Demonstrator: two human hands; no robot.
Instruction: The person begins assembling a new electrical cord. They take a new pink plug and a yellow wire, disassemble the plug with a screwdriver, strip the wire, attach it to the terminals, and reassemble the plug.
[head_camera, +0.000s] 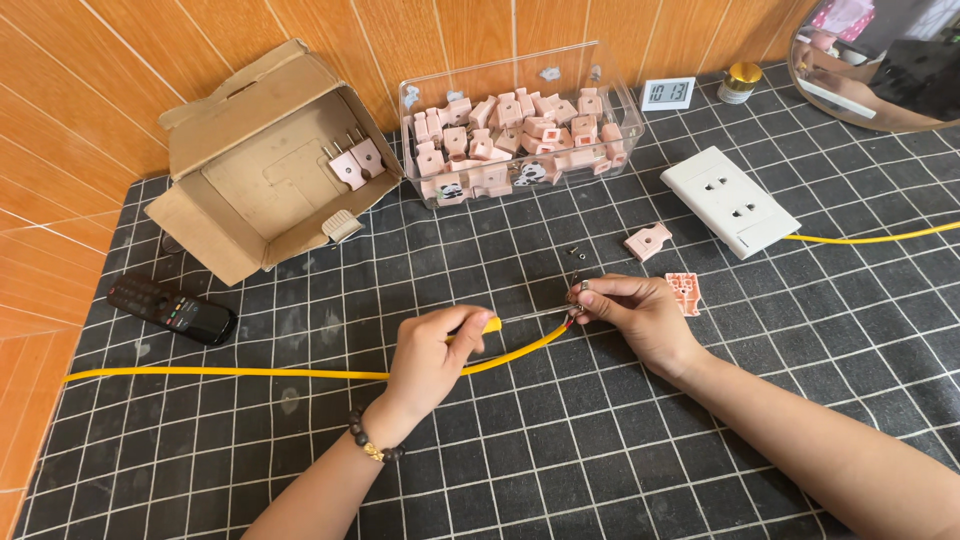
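**Yellow cable, stripped end at R fingertips**

L hand (432, 352): clenched on yellow cable (230, 374) and a yellow-handled tool. Cable axis runs L-to-R, rising. R hand (632, 312): pinching bared wire end (571, 318), small metal part too. R nearer tip.

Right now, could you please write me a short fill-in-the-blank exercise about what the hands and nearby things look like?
1. Both the left hand and the right hand grip a cable coloured ____.
2. The clear plastic bin is full of plugs coloured ____.
3. The cardboard box lies on its ____.
4. The white socket strip lies to the person's ____.

Missing words: yellow; pink; side; right
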